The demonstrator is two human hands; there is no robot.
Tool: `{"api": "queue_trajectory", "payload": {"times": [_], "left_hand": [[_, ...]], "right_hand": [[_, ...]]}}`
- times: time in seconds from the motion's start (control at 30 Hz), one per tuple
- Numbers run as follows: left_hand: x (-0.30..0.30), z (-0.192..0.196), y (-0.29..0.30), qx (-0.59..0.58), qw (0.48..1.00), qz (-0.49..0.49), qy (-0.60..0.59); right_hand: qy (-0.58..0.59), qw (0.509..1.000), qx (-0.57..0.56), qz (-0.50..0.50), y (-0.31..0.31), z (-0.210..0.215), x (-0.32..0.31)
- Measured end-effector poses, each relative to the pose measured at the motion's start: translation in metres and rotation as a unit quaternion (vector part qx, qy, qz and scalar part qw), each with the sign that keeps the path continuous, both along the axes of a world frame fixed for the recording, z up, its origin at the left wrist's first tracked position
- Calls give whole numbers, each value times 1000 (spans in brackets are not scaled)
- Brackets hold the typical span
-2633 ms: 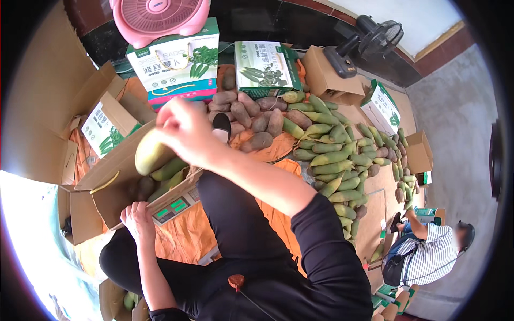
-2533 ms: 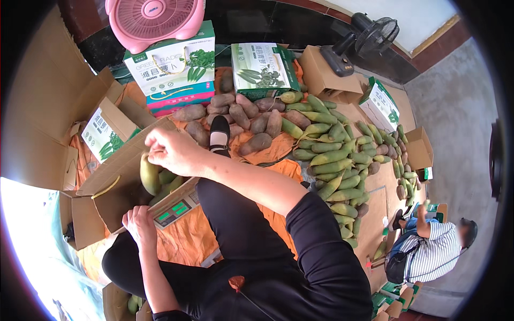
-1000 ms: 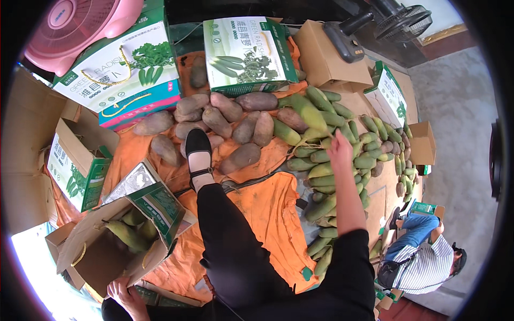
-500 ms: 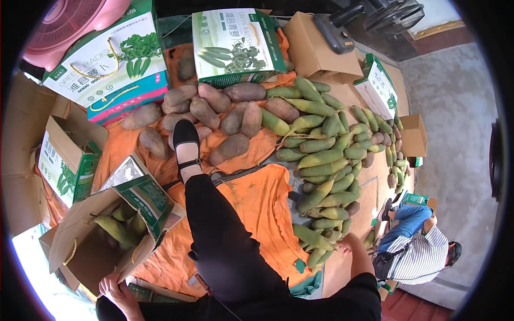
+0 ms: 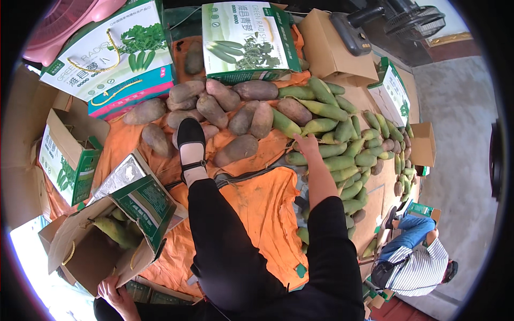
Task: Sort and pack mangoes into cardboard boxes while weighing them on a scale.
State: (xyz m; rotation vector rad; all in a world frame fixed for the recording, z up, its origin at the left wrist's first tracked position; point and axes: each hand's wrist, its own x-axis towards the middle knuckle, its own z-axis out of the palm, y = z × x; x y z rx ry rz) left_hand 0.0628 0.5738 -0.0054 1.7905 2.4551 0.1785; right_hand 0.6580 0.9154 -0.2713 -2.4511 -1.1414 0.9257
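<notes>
At the lower left, my left hand [image 5: 112, 293] grips the near edge of an open cardboard gift box [image 5: 155, 214] with green printed sides and yellow rope handles. Inside it lie a few green radishes [image 5: 111, 231]. My right arm stretches forward over a heap of green radishes [image 5: 350, 160]. At the heap's left side, my right hand [image 5: 307, 146] reaches down with fingers apart, next to a green radish [image 5: 286, 124]. Whether the fingertips touch it I cannot tell. Dark reddish-brown radishes [image 5: 235, 151] lie farther left on an orange cloth [image 5: 257, 206].
My black-shoed foot [image 5: 191, 140] rests among the dark radishes. Printed boxes [image 5: 249, 43] line the back, beside a brown carton [image 5: 340, 51] and a black fan [image 5: 412, 24]. A pink basin-like object [image 5: 69, 27] is at upper left. Another person [image 5: 415, 262] sits at the right.
My right hand has moved forward and left, from the heap's near end to its far left part. My left hand stays on the box edge. The view has shifted slightly.
</notes>
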Motion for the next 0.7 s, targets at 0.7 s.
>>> {"api": "queue_trajectory", "payload": {"times": [0.7], "left_hand": [[-5,2,-1,-4,1000,-10,7]], "right_hand": [[-185,956,-132,183,-22,39,29]]}}
